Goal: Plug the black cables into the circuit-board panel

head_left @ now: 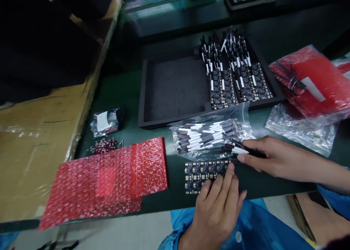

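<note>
One circuit panel point(193, 177) lies lengthwise left to right under the left hand point(217, 208)

Head-worn camera looks forward, down at hands point(218, 206).

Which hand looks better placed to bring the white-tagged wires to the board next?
Right, most likely: the right hand already grips white-tagged wires just beyond the board's upper right corner. The left hand rests on the board, seemingly steadying it.
</note>
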Demonstrator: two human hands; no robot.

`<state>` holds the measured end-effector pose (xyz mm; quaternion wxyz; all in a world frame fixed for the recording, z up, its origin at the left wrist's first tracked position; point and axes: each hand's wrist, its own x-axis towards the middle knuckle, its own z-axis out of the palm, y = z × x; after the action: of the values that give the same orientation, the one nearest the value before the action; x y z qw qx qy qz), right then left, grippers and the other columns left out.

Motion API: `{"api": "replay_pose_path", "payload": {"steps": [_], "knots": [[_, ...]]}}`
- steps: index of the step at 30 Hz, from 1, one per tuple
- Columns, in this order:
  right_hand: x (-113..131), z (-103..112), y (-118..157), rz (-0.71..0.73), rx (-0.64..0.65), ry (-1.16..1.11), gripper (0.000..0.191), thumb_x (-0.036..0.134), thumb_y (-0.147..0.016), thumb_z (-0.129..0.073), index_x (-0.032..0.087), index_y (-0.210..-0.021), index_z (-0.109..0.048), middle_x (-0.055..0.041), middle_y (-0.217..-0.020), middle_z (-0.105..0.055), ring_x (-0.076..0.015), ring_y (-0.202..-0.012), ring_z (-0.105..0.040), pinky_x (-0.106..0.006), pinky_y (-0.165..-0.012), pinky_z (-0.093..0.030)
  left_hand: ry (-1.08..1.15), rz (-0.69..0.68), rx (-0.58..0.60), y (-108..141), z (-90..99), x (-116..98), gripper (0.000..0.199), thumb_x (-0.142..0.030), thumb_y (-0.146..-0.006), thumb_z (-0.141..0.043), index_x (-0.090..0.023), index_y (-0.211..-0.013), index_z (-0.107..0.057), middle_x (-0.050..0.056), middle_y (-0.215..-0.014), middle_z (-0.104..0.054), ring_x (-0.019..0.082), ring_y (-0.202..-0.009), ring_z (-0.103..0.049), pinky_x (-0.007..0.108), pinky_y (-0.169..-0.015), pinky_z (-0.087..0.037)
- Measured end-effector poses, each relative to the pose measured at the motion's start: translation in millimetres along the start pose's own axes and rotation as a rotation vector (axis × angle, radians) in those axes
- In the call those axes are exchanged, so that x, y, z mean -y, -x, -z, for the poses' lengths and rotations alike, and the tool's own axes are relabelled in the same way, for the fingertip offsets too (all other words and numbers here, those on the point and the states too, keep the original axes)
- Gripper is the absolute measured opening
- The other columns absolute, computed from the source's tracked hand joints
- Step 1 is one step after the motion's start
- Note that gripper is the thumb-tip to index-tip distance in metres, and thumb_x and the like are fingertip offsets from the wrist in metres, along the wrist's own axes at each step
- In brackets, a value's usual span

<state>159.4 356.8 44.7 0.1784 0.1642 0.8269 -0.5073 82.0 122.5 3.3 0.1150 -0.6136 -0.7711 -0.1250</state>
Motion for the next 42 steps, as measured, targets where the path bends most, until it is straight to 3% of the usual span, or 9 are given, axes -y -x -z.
{"api": "replay_pose_path", "payload": {"steps": [9, 26, 42], "knots": [[5, -15, -12, -0.008, 0.025, 0.164, 0.033, 0.051, -0.106, -0.054, 0.028, -0.083, -0.058, 0.0017, -0.067, -0.062, -0.0239, -0.064, -0.062, -0.034, -0.063, -0.036, 0.099, 0.077, -0.069, 14, 1.6, 11, 0.021, -0.043, -0.094, -0.059, -0.027, -0.101, -0.070, -0.008, -0.130, -0.065, 0.010, -0.098, -0.068, 0.028, -0.080, -0.054], [1, -18, -17, -0.016, 0.021, 0.127, 0.032, 0.048, -0.103, -0.058, 0.028, -0.078, -0.055, 0.0069, -0.057, -0.053, -0.0191, -0.052, -0.053, -0.033, -0.055, -0.032, 0.099, 0.088, -0.028, 7, 2.6, 10, 0.021, -0.046, -0.092, -0.060, -0.028, -0.098, -0.069, -0.008, -0.134, -0.061, 0.012, -0.099, -0.069, 0.029, -0.074, -0.059], [-6, -20, -17, 0.000, 0.042, 0.148, 0.035, 0.049, -0.109, -0.052, 0.029, -0.080, -0.052, 0.0068, -0.061, -0.053, -0.0182, -0.055, -0.052, -0.033, -0.057, -0.030, 0.116, 0.133, 0.010, 1, 2.5, 8, 0.026, -0.047, -0.095, -0.056, -0.025, -0.102, -0.068, -0.007, -0.136, -0.060, 0.011, -0.104, -0.067, 0.029, -0.079, -0.055]]}}
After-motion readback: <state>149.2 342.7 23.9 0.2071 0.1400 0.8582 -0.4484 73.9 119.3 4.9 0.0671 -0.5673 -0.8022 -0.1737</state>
